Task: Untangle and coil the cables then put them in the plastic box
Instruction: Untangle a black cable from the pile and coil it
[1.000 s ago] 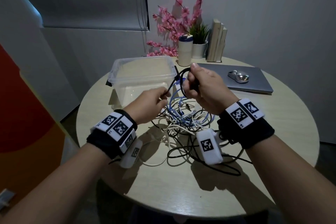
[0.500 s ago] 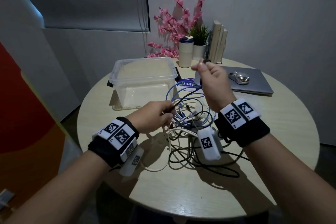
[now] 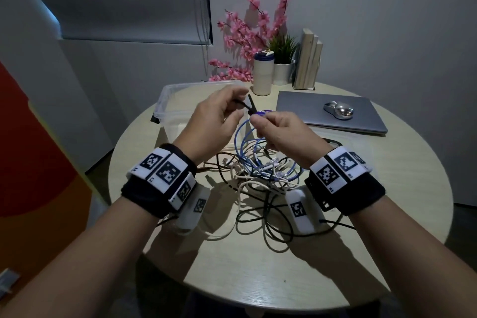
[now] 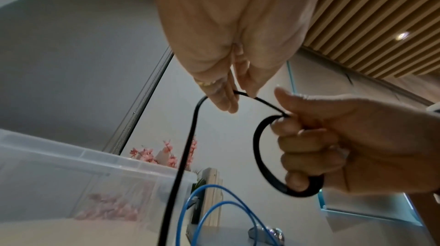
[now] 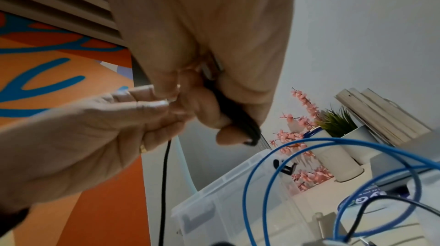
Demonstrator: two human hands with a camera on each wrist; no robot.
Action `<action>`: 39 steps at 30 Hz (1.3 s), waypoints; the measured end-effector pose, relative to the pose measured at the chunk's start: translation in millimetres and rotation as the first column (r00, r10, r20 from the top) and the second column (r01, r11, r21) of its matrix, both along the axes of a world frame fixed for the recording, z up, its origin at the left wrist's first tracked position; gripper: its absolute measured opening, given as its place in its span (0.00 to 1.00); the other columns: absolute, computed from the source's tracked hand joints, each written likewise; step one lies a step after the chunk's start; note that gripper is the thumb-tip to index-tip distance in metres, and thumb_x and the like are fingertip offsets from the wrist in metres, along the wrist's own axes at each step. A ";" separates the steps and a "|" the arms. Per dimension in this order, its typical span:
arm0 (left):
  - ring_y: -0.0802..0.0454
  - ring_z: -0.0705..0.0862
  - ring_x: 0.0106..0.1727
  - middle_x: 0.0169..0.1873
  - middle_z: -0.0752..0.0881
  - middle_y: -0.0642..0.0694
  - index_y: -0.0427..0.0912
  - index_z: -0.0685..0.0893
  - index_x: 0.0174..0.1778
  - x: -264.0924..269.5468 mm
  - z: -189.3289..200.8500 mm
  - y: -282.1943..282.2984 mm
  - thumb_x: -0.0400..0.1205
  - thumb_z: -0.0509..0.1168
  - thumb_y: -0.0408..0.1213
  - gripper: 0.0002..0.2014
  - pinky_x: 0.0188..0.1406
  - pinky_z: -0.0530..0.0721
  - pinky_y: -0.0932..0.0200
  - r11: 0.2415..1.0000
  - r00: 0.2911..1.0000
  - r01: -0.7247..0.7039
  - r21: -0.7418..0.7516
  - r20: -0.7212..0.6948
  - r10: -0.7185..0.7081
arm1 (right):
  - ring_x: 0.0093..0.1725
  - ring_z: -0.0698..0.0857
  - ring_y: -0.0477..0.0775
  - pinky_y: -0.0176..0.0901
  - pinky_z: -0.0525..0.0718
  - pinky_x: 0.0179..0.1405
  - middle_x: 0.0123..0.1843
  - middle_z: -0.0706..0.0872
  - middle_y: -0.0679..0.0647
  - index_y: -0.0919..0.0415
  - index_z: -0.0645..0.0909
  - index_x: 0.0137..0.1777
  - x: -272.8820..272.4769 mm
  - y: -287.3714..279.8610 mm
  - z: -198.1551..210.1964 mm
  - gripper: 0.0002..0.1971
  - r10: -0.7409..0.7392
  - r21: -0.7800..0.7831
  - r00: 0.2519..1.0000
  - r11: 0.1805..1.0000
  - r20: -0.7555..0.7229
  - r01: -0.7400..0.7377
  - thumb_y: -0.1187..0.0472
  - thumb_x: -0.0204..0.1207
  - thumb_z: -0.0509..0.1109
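Cables (image 3: 260, 178) lie in a tangle on the round table (image 3: 387, 201), black, white and blue strands crossing, below and between the two raised hands. One black cable (image 4: 188, 148) is lifted out of the heap. The left hand (image 3: 210, 124) pinches it between thumb and fingertips (image 4: 226, 99), and from the pinch the strand hangs down toward the table. A short stretch runs across from that pinch to the right hand (image 3: 280, 134), whose fingers (image 4: 307, 150) are curled round a small black loop of the same cable; the loop (image 4: 266, 158) bulges out in front of the knuckles. The hands are held close together above the tangle, nearly touching in the right wrist view.

Just under the hands, blue cable (image 5: 273, 171) arches up in several loops from the heap. A blue-and-white tag (image 5: 366, 198) sits among these loops; its lettering is too blurred to read.

Behind the left hand stands the clear box (image 3: 165, 108), open-topped, on the table's far left part. To the right of it lies a closed grey laptop (image 3: 304, 108) with a silver mouse (image 3: 338, 110) resting on its lid. At the table's far edge stand a white tumbler (image 3: 262, 77), a small potted plant (image 3: 283, 64), pink blossom sprays (image 3: 247, 31) and a few upright books (image 3: 308, 59).
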State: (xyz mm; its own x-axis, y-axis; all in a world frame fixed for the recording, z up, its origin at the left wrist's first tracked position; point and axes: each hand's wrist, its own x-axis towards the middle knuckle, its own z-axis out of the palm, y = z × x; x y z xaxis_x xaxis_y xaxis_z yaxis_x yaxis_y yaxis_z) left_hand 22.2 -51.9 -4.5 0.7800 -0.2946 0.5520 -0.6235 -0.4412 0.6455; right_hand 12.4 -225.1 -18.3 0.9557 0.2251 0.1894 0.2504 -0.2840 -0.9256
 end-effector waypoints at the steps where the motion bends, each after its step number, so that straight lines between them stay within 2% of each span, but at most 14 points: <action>1: 0.55 0.84 0.59 0.57 0.84 0.47 0.45 0.77 0.68 2.1 -3.7 0.6 0.82 0.64 0.31 0.18 0.65 0.81 0.53 0.999 0.999 -0.016 0.034 -0.041 0.017 | 0.23 0.69 0.45 0.43 0.68 0.28 0.22 0.75 0.42 0.56 0.76 0.32 -0.2 -0.1 0.5 0.18 0.016 0.020 1.000 1.000 -0.003 -0.016 0.49 0.82 0.63; 6: 0.52 0.83 0.61 0.58 0.84 0.47 0.48 0.76 0.68 1.7 -36.1 3.5 0.82 0.64 0.32 0.18 0.67 0.80 0.45 0.994 0.945 0.009 0.111 -0.325 0.027 | 0.19 0.61 0.44 0.39 0.59 0.25 0.17 0.66 0.44 0.60 0.66 0.29 -4.3 -0.3 12.0 0.21 0.064 0.383 0.995 0.923 -0.070 -0.033 0.58 0.87 0.54; 10: 0.47 0.85 0.56 0.54 0.86 0.45 0.44 0.78 0.64 -6.2 -49.8 1.4 0.83 0.64 0.35 0.14 0.62 0.81 0.45 0.964 0.904 0.102 0.245 -0.428 0.013 | 0.21 0.75 0.50 0.41 0.70 0.26 0.30 0.85 0.59 0.60 0.67 0.34 -7.0 -0.2 21.1 0.19 0.038 0.560 0.995 0.828 -0.092 0.020 0.57 0.87 0.52; 12: 0.46 0.85 0.50 0.49 0.87 0.44 0.41 0.80 0.59 -10.7 -52.0 -1.5 0.83 0.64 0.33 0.09 0.59 0.82 0.46 0.941 0.884 0.163 0.295 -0.468 -0.007 | 0.34 0.87 0.56 0.41 0.80 0.30 0.49 0.88 0.68 0.63 0.69 0.37 -6.9 1.2 24.3 0.18 0.053 0.669 0.993 0.743 -0.104 0.031 0.58 0.88 0.51; 15: 0.46 0.86 0.43 0.40 0.85 0.45 0.43 0.80 0.48 -15.6 -53.4 -3.1 0.83 0.62 0.28 0.05 0.51 0.86 0.47 0.948 0.823 0.211 0.237 -0.567 -0.041 | 0.59 0.86 0.66 0.50 0.88 0.53 0.63 0.81 0.74 0.67 0.74 0.41 -4.8 3.4 25.7 0.16 0.017 0.769 0.996 0.636 -0.087 0.056 0.62 0.87 0.52; 16: 0.46 0.86 0.40 0.38 0.84 0.43 0.41 0.80 0.46 -15.6 -53.8 -2.6 0.83 0.61 0.27 0.05 0.47 0.87 0.49 0.954 0.810 0.204 0.220 -0.585 -0.038 | 0.61 0.85 0.65 0.50 0.87 0.55 0.62 0.81 0.73 0.68 0.75 0.43 -4.4 3.8 25.9 0.15 -0.017 0.773 0.997 0.631 -0.078 0.071 0.63 0.87 0.52; 18: 0.50 0.84 0.34 0.38 0.84 0.38 0.35 0.81 0.48 -15.1 -51.7 -1.0 0.83 0.61 0.27 0.04 0.38 0.86 0.56 0.957 0.809 0.173 0.233 -0.588 -0.003 | 0.49 0.88 0.55 0.42 0.88 0.46 0.52 0.84 0.65 0.68 0.77 0.46 0.2 2.8 22.6 0.13 -0.085 0.767 0.996 0.636 -0.039 0.085 0.65 0.87 0.53; 20: 0.53 0.83 0.30 0.35 0.85 0.39 0.32 0.82 0.48 -14.0 -49.4 0.4 0.83 0.61 0.26 0.05 0.32 0.84 0.61 0.951 0.827 0.141 0.276 -0.561 0.041 | 0.37 0.81 0.46 0.40 0.81 0.41 0.42 0.81 0.55 0.64 0.79 0.45 6.2 1.4 17.2 0.12 -0.185 0.711 0.983 0.693 0.012 0.121 0.65 0.86 0.56; 23: 0.60 0.81 0.24 0.32 0.83 0.45 0.35 0.83 0.46 -15.5 -44.3 -1.4 0.83 0.62 0.26 0.05 0.26 0.82 0.66 0.953 0.861 0.119 0.280 -0.507 0.041 | 0.43 0.77 0.46 0.48 0.75 0.51 0.41 0.81 0.44 0.56 0.81 0.44 12.4 -1.6 7.6 0.11 -0.369 0.465 0.923 0.839 0.105 0.283 0.63 0.85 0.59; 26: 0.62 0.80 0.27 0.33 0.83 0.52 0.43 0.83 0.46 -19.6 -33.9 -7.5 0.82 0.63 0.29 0.05 0.26 0.78 0.71 0.960 0.926 0.091 0.266 -0.377 0.017 | 0.44 0.79 0.50 0.50 0.77 0.50 0.41 0.82 0.50 0.59 0.80 0.50 11.3 -4.7 3.1 0.09 -0.370 0.036 0.901 0.927 0.227 0.372 0.58 0.84 0.59; 29: 0.65 0.77 0.27 0.32 0.83 0.53 0.44 0.85 0.47 -22.1 -20.8 -11.1 0.82 0.65 0.32 0.05 0.29 0.77 0.68 0.976 0.979 0.024 0.214 -0.201 0.020 | 0.34 0.78 0.47 0.43 0.72 0.34 0.41 0.83 0.56 0.65 0.76 0.50 6.6 -4.3 1.8 0.10 -0.243 -0.263 0.944 0.918 0.221 0.298 0.58 0.85 0.58; 32: 0.65 0.77 0.30 0.32 0.82 0.58 0.43 0.87 0.50 -19.7 -11.5 -9.4 0.82 0.66 0.32 0.06 0.33 0.76 0.68 0.984 0.996 -0.069 0.164 -0.037 0.076 | 0.24 0.77 0.36 0.30 0.71 0.24 0.38 0.85 0.53 0.65 0.74 0.49 2.3 -3.8 4.1 0.11 -0.168 -0.268 0.973 0.941 0.158 0.206 0.59 0.86 0.55; 35: 0.61 0.77 0.34 0.35 0.84 0.53 0.40 0.87 0.49 -14.4 -3.3 -6.1 0.81 0.66 0.31 0.06 0.36 0.72 0.77 0.983 0.981 -0.156 0.091 0.129 0.144 | 0.30 0.79 0.45 0.47 0.78 0.35 0.32 0.81 0.49 0.59 0.77 0.44 -0.6 -4.0 6.6 0.14 -0.089 -0.195 0.988 0.974 0.125 0.112 0.52 0.85 0.57; 39: 0.53 0.81 0.40 0.39 0.86 0.48 0.40 0.86 0.49 -8.5 -7.6 -6.5 0.81 0.66 0.32 0.05 0.41 0.75 0.67 0.966 0.973 -0.214 0.143 0.119 0.198 | 0.25 0.73 0.43 0.49 0.77 0.34 0.25 0.77 0.42 0.58 0.79 0.39 0.9 -3.0 4.4 0.14 -0.015 -0.213 0.992 0.976 0.124 0.042 0.51 0.82 0.64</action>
